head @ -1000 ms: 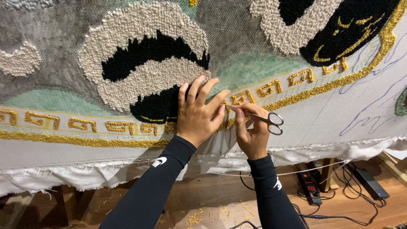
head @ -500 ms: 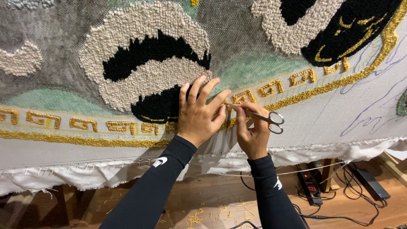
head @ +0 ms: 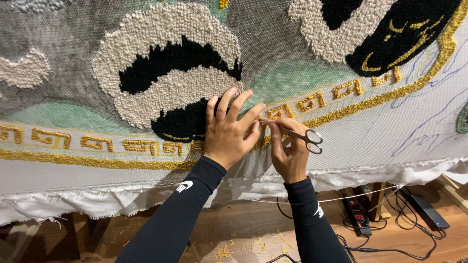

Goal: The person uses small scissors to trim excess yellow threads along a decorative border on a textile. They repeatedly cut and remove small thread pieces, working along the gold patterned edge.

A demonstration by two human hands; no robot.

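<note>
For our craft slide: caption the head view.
Left hand flat on tufted rug; right hand snips gold yarn with scissors.

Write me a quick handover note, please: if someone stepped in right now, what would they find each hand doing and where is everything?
Left hand: flat, fingers spread, pressed on the tufted rug cloth over a black patch beside the gold key-pattern border.
Right hand: holds small metal scissors, tips pointing at the gold border by the left fingertips.
Done: cream, black, green and gold areas are tufted; yellow yarn clippings lie on the floor.
Left: the lower right cloth shows only blue sketch lines.
</note>
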